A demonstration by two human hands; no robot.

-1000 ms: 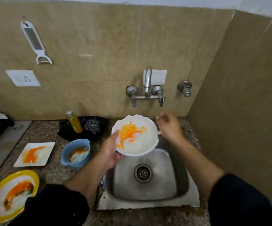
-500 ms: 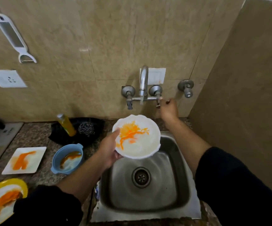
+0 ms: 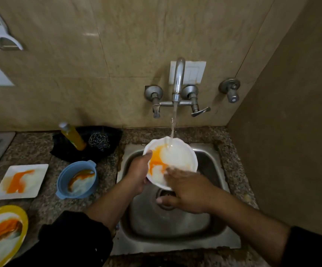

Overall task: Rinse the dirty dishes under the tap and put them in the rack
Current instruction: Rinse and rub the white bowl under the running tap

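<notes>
Streaming from the wall tap [image 3: 178, 81], water [image 3: 173, 124] lands inside a white scalloped bowl [image 3: 181, 157], smeared with orange sauce on its left half and held tilted over the steel sink [image 3: 175, 224]. The left hand [image 3: 138, 170] grips the bowl's left rim, thumb inside; the right hand [image 3: 189, 191] lays straight fingers on its near inner wall, holding nothing. Beige tiles back the speckled granite bench [image 3: 31, 147]. On it sit a blue handled bowl [image 3: 77, 180] with brown-orange residue, a square white plate [image 3: 21, 181] and a yellow-rimmed plate [image 3: 2, 234], both orange-stained, and a bottle of yellow liquid [image 3: 73, 135] beside a steel scrubber [image 3: 99, 141].
</notes>
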